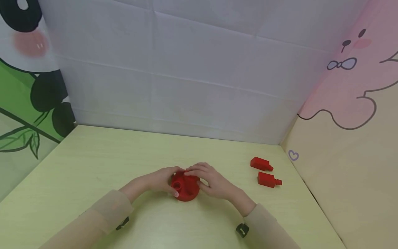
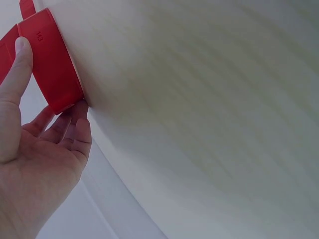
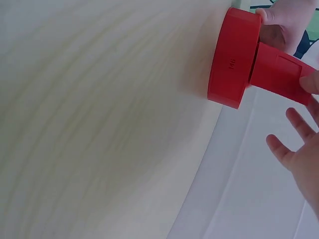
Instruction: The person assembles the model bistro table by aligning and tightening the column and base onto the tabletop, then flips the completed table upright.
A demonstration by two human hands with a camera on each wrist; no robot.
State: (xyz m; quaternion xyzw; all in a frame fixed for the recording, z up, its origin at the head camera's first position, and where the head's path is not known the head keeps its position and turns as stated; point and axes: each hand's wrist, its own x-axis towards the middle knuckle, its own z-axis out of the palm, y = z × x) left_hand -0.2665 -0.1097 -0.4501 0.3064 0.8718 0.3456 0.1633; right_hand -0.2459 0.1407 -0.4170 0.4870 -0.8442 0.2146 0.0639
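Note:
A round red base (image 1: 186, 197) lies on the table in front of me, with a hollow round socket (image 1: 177, 185) on its top. My left hand (image 1: 161, 179) grips the base's left side. In the left wrist view, the thumb presses the upper edge of the base (image 2: 57, 69) while the fingers reach around its side. From the right, my right hand (image 1: 214, 180) pinches a red rectangular block (image 3: 279, 72) that stands up from the base, thumb against one face. In the right wrist view some right fingers are spread away from the block. The block's lower end is hidden.
Two loose red blocks with narrow stepped necks, a far one (image 1: 261, 164) and a nearer one (image 1: 266, 180), lie on the pale table (image 1: 124, 148) to the right. A white back wall (image 1: 186, 86) and side panels with printed cartoons border the table.

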